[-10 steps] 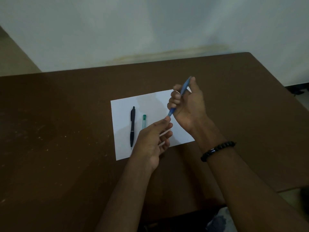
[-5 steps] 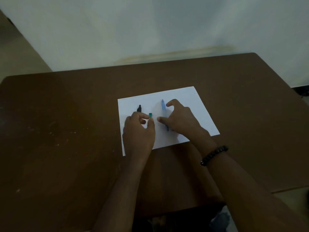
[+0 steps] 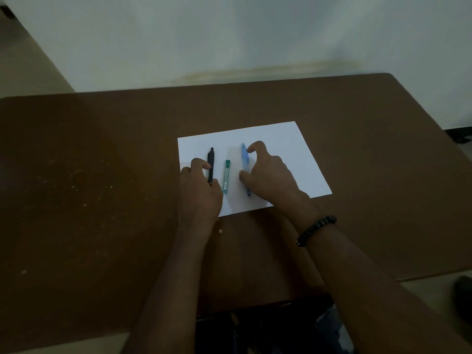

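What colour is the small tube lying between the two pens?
The tube is green; the head view shows it.

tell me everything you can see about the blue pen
The blue pen is slim, of light blue plastic by its look, darker toward the near tip; finer parts blur. It lies flat on the white paper, pointing nearly straight away from the person, rightmost of three, right of the green tube and black pen. The right hand arches over it: the thumb meets its middle, the curled index finger its far part. Whether they pinch or merely touch it is unclear.
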